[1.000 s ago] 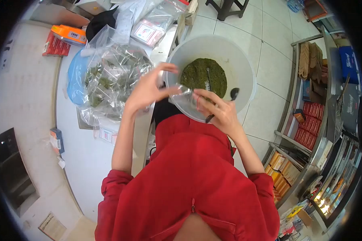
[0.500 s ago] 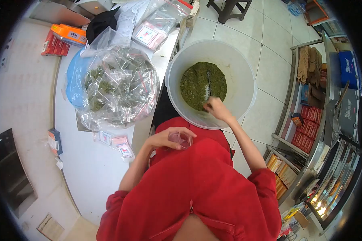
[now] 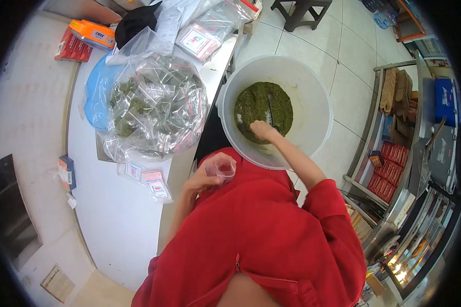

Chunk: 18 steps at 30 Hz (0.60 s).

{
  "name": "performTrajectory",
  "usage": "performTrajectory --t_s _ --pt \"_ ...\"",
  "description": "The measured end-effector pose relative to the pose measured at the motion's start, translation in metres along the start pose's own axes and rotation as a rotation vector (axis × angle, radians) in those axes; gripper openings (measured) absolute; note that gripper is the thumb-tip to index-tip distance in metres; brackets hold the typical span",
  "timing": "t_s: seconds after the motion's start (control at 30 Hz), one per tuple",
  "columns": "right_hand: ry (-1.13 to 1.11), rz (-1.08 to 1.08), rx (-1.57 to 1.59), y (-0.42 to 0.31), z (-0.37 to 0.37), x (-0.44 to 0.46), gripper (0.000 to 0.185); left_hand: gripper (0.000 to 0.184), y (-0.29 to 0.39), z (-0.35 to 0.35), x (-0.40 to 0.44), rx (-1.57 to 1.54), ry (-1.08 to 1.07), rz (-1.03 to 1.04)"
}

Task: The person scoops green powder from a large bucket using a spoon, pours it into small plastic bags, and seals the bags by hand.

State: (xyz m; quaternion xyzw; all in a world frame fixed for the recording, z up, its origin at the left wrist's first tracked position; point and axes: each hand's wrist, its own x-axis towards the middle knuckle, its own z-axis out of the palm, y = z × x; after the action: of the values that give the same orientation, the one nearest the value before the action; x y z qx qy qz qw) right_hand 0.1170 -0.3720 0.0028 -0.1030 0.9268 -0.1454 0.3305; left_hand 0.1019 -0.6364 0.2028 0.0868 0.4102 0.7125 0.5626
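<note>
A large translucent plastic tub (image 3: 317,110) holds finely crushed green herb (image 3: 253,100). A dark long-handled spoon (image 3: 270,105) lies on the herb. My right hand (image 3: 262,131) is inside the tub, low over the near part of the herb, fingers closed; what they hold, if anything, is hidden. In front of my body, near the tub's near left side, my left hand (image 3: 210,171) curls around a small clear plastic bag (image 3: 224,170) with a pinkish tint, its mouth spread apart.
On the white counter (image 3: 118,220) at left sit a big clear bag of filled packets (image 3: 158,107), a blue lid (image 3: 96,94) and several small printed packets (image 3: 156,184). A shelf with red boxes (image 3: 389,166) stands at right, and a stool (image 3: 301,13) at the back.
My right hand has moved left across the herb, away from the spoon. My left hand has turned the small bag, so its mouth shows more. The whole view has shifted slightly.
</note>
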Motion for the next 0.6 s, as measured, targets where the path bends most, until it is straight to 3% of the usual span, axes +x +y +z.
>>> performTrajectory --t_s 0.07,0.13,0.23,0.27,0.3,0.37,0.53,0.6 --pt "-0.125 0.01 0.01 0.018 -0.018 -0.009 0.012 0.065 0.01 -0.001 0.004 -0.033 0.013 0.024" --pt "-0.296 0.008 0.459 0.043 -0.027 -0.03 0.015 0.07 0.023 -0.003 0.008 -0.019 0.079 0.063" --pt "-0.109 0.09 0.508 0.06 -0.04 -0.064 0.011 0.072 0.033 -0.016 0.014 0.043 0.105 0.116" --pt "0.063 0.04 0.441 0.057 -0.041 -0.072 0.012 0.071 0.031 -0.017 0.02 0.122 0.136 0.236" --pt "0.065 0.046 0.442 0.056 -0.034 -0.068 0.012 0.071 0.033 -0.016 0.021 0.121 0.13 0.233" --pt "0.337 0.175 0.11 0.05 -0.012 -0.044 0.012 0.071 0.041 -0.014 0.021 0.022 0.099 0.147" --pt "0.263 0.046 -0.089 0.008 0.005 -0.008 0.012 0.072 0.03 0.005 0.016 0.037 -0.013 0.02" --pt "0.113 0.033 -0.121 -0.003 0.017 -0.007 0.013 0.07 0.025 0.018 0.012 0.005 -0.111 -0.054"
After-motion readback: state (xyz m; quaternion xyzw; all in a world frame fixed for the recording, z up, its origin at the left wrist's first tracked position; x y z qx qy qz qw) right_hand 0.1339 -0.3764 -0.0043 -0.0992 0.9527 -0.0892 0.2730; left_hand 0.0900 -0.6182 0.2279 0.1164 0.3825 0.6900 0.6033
